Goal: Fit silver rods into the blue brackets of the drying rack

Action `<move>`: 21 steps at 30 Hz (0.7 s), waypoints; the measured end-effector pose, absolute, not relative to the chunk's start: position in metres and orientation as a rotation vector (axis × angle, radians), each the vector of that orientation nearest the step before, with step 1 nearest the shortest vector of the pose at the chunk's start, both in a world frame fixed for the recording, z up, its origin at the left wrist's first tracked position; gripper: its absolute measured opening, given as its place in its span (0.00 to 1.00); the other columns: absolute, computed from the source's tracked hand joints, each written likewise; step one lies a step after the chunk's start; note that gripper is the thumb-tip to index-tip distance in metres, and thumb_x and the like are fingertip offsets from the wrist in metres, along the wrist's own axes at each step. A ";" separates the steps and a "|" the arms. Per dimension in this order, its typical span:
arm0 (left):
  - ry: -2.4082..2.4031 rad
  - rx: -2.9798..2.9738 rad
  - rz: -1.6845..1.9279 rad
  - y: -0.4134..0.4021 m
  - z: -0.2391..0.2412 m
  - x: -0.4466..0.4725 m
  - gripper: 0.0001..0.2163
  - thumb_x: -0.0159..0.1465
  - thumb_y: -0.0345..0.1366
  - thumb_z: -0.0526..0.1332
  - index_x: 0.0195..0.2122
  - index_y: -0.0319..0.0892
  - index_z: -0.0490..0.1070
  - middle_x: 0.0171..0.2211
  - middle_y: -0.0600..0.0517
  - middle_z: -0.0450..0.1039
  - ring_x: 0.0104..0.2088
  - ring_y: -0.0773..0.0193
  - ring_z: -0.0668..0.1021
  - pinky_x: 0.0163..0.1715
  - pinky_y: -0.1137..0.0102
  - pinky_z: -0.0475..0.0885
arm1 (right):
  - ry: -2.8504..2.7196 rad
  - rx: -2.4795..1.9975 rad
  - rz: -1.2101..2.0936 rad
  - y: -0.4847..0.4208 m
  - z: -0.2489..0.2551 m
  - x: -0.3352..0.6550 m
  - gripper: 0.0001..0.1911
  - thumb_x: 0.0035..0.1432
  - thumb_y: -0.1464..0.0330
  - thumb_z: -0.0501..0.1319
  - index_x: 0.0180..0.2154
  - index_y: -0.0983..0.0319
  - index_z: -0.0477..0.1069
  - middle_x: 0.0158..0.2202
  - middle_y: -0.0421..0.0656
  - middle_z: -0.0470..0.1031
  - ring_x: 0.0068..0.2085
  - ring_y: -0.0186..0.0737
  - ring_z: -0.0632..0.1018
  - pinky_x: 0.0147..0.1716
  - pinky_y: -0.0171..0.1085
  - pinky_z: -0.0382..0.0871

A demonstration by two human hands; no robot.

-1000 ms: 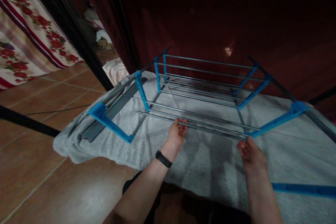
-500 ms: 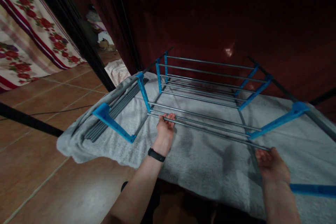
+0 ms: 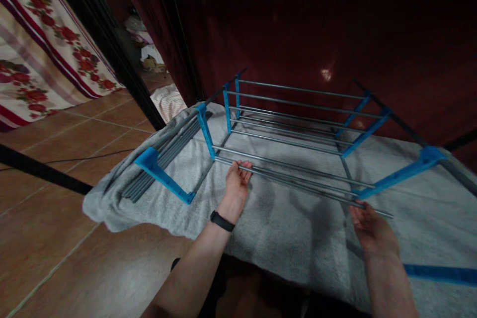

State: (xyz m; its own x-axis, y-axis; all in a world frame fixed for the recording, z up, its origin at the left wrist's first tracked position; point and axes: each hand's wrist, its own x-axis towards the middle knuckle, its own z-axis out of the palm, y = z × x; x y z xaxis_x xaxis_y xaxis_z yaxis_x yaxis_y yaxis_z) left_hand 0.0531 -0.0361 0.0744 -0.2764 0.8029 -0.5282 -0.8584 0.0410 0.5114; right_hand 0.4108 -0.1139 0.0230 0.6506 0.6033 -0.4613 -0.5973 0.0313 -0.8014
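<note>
A loose grey metal rod point(image 3: 383, 214) lies across the near side of a partly assembled rack. My left hand point(image 3: 237, 181) pinches it near its left end, beside the foot of a blue bracket point(image 3: 206, 131). Farther right, my right hand point(image 3: 374, 231) has its fingers closed around the same rod, close to the lower end of the right blue bracket point(image 3: 400, 176). The rod's right tip sticks out past that hand. Just behind it run other grey crossbars point(image 3: 290, 161), which span between the left and right brackets.
A grey towel-like cover point(image 3: 276, 228) lies under the rack. Several spare rods point(image 3: 160, 164) rest at its left, near another blue bracket point(image 3: 164, 176). A blue piece point(image 3: 443, 274) lies at lower right. Dark red panelling point(image 3: 298, 35) stands behind; tiled floor point(image 3: 93, 253) is on the left.
My right hand has shifted left along the rod, leaving its right end exposed. The rod's left end has moved up toward the foot of the left bracket. My left hand has barely moved.
</note>
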 end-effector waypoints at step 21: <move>0.944 -0.172 1.651 -0.027 0.087 0.032 0.15 0.75 0.40 0.48 0.35 0.42 0.69 0.32 0.46 0.78 0.33 0.64 0.82 0.34 0.72 0.77 | 0.006 -1.190 0.896 -0.115 0.022 0.413 0.10 0.61 0.77 0.58 0.29 0.60 0.72 0.34 0.39 0.76 0.36 0.30 0.80 0.35 0.31 0.81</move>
